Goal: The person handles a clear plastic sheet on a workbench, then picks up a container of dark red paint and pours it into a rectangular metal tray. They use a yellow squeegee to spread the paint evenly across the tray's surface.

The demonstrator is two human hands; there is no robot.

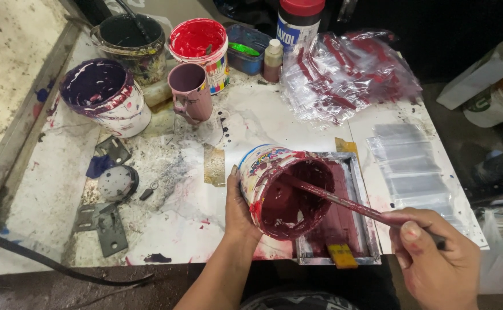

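My left hand (239, 208) grips a paint-smeared tub (266, 178) of dark maroon ink, tilted on its side with its mouth toward a small metal-framed screen (359, 189). My right hand (435, 255) holds a long stick (343, 202) coated in the same maroon; its tip reaches inside the tub. The screen lies flat on the white table (45, 195) and its mesh is covered in maroon ink. A yellow-handled tool (342, 255) rests on the screen's near edge.
At the back stand a purple-stained bucket (105, 95), a black bucket (130, 40), a red paint tub (201, 46), a mauve mug (191, 92) and a blue tray (247, 49). Heaped clear bags with red prints (349, 74) and flat clear sleeves (415, 169) lie right.
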